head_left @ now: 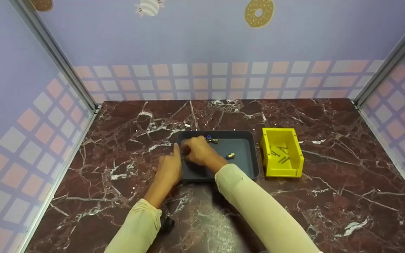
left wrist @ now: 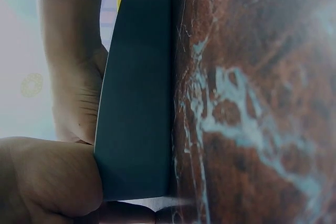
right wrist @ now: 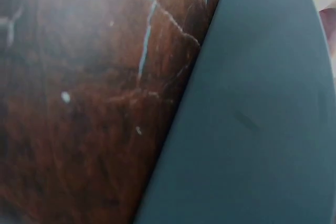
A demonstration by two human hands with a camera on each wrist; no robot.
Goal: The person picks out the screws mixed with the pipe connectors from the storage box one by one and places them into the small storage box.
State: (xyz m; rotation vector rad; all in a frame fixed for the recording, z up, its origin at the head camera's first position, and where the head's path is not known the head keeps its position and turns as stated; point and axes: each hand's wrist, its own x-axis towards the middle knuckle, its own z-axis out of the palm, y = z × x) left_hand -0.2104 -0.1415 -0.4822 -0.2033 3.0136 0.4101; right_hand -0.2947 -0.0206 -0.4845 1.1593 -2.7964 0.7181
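Note:
My left hand is at the left side of a dark grey shallow tray, gripping its edge. One finger points forward along the rim, and other fingers lie outside the wall. In the left wrist view, the heel of this hand is beside the tray's corner. My right hand reaches over the tray to its left inner side, fingers bent downward; I cannot tell what they hold. A brass fitting with a blue end lies on the tray floor. Similar fittings lie near the back wall, partly behind the right hand.
Right of the tray stands a yellow open-front bin with several screws inside. Both sit on a dark red marbled table. Patterned panels close off the back and both sides. A small black object shows beside the left sleeve.

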